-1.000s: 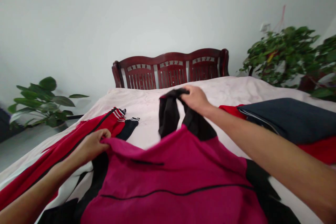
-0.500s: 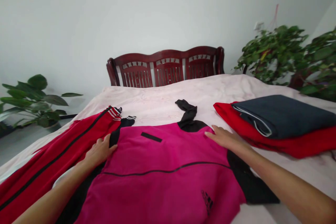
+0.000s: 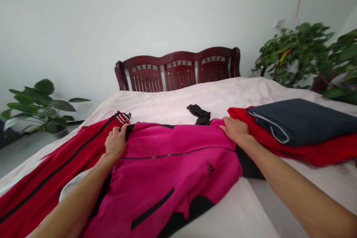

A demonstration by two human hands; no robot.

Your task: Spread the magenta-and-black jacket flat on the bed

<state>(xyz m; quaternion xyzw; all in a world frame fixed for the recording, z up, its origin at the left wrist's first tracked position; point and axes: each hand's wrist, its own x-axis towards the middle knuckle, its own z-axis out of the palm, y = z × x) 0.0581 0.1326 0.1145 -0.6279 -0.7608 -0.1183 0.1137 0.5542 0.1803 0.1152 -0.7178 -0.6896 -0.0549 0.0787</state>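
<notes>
A magenta jacket [image 3: 173,139] with black trim and a small black logo stretches across the bed in front of me. Its left edge, by a black patch, is pinched in my left hand [image 3: 116,140]. On the opposite edge, my right hand [image 3: 234,130] grips the magenta cloth. Both hands' fingertips are partly hidden by the fabric. Beyond the jacket's far edge a black strip of cloth [image 3: 199,113] pokes out. Close to my left arm lies a red garment [image 3: 69,156] with a black stripe and white-striped cuff.
Right of the jacket, a folded dark blue garment [image 3: 304,121] rests on a red folded one [image 3: 320,158]. The pale pink bed sheet [image 3: 158,106] runs back to a dark wooden headboard [image 3: 178,70]. Leafy plants stand at the left [image 3: 44,108] and right [image 3: 295,55].
Both hands have moved farther up the bed, pushing the jacket's far edge away. More of its front, with a black-trimmed pocket, now shows, and the right hand has closed on the cloth.
</notes>
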